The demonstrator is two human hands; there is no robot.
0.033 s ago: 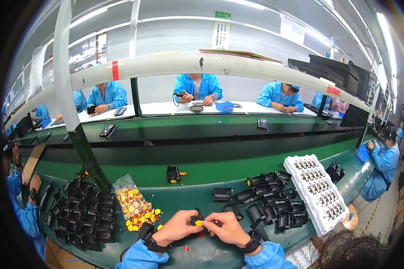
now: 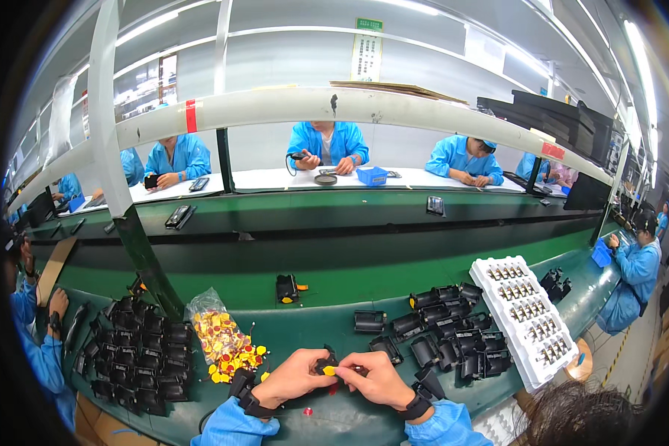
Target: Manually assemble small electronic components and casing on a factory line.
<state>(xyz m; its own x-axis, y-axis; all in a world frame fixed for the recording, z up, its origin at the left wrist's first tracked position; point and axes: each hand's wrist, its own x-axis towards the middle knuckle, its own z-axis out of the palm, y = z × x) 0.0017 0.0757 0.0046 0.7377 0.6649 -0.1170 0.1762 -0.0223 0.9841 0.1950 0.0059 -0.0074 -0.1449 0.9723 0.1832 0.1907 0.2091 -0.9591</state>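
Observation:
Both hands meet above the front of the green bench. My left hand [image 2: 299, 382] is closed around a small black plastic part [image 2: 324, 360], most of it hidden by the fingers. A yellow disc-like piece [image 2: 329, 370] shows against that part, and the thumb and fingertip of my right hand [image 2: 380, 383] pinch at its edge. Left of my hands, an open clear bag [image 2: 214, 320] spills yellow and red pieces [image 2: 233, 369] onto the bench. A small red scrap [image 2: 308, 411] lies below my left hand.
Rows of black plastic housings [image 2: 137, 357] cover the left of the bench, and more black housings [image 2: 446, 327] lie on the right. Beside those stands a white tray [image 2: 490, 290] of metal parts. One housing [image 2: 288, 288] sits farther back. A grey post [image 2: 111, 111] rises on the left; co-workers sit around.

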